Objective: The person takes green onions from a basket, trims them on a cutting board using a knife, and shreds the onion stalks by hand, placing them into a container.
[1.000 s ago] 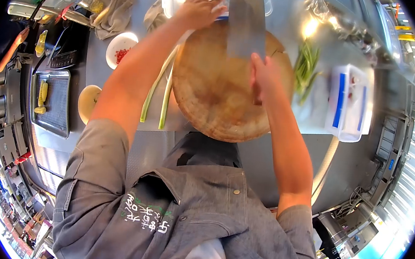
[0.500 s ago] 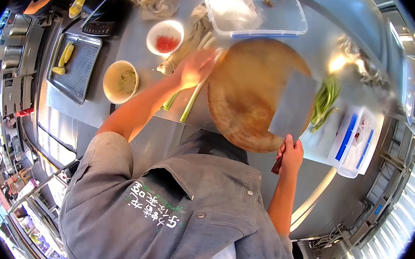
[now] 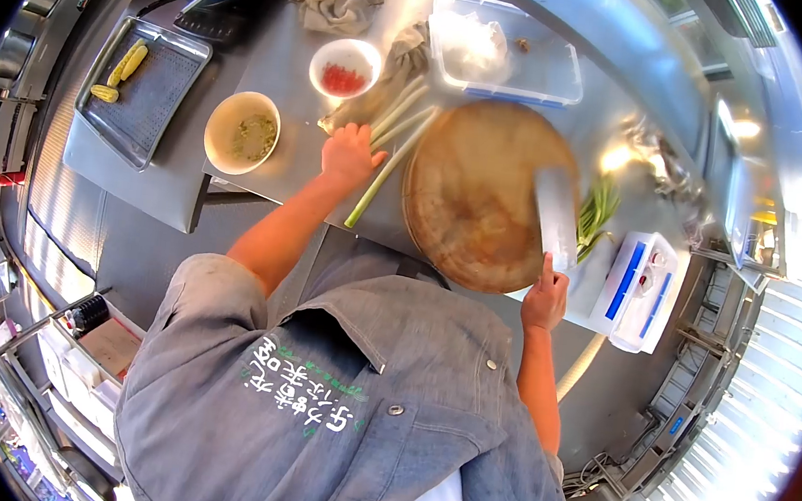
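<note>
A round wooden chopping block (image 3: 483, 200) stands at the counter's front edge. My right hand (image 3: 545, 298) is closed on the handle of a cleaver, whose broad blade (image 3: 555, 217) lies over the block's right side. Left of the block, my left hand (image 3: 350, 156) rests on the long pale green stalks (image 3: 387, 174), its fingers bent over one of them; whether it grips the stalk is hidden. Beside the block's right edge lies a bunch of green leaves (image 3: 598, 212).
Behind the block sits a clear plastic box (image 3: 558, 72). Leftward are a bowl of red pieces (image 3: 344, 68), a beige bowl (image 3: 242, 133) and a tray with corn (image 3: 161, 83). A white box (image 3: 638, 291) stands right. A cloth (image 3: 342, 5) lies at the back.
My left hand has come down from behind the block to the stalks on its left. The cleaver has moved from the block's back to its right side, and the view has shifted.
</note>
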